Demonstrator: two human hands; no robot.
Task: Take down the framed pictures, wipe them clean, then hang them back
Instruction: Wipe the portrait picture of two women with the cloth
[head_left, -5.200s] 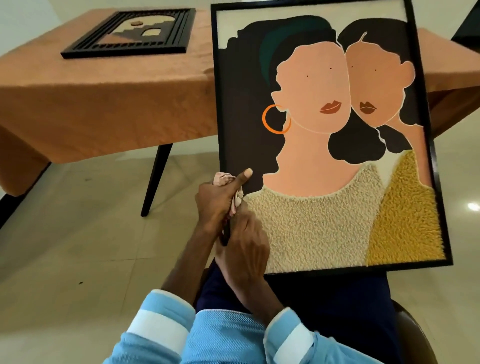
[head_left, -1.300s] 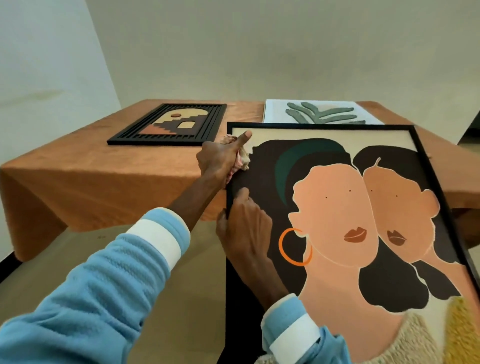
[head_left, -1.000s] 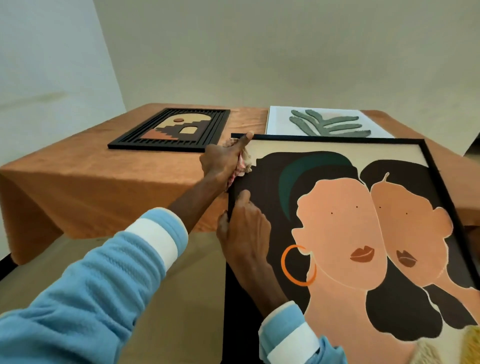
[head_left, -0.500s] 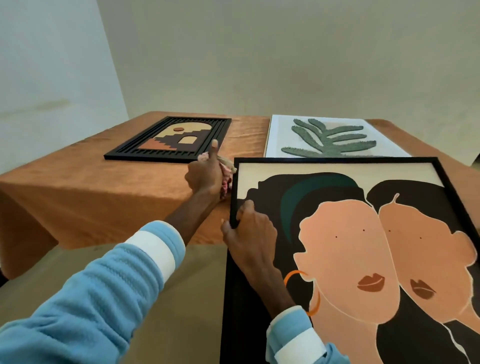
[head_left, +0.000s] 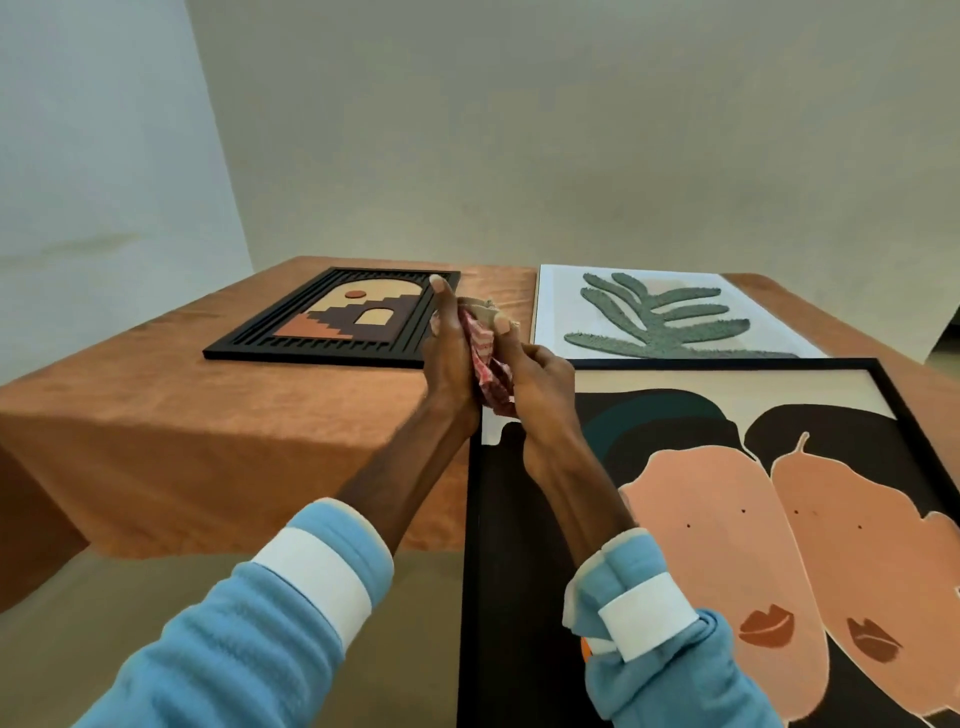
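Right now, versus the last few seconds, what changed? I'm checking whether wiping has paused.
The right hand has let go of the left edge of the portrait and moved up to the cloth, pinching it together with the left hand, which still grips it near the top-left corner. The arch picture and leaf picture still lie on the table.

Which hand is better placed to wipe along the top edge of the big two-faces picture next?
Probably the right hand: it pinches the red-and-white cloth over the top-left corner of the black-framed two-faces picture, whereas the left hand sits beyond the frame, over the orange-covered table.
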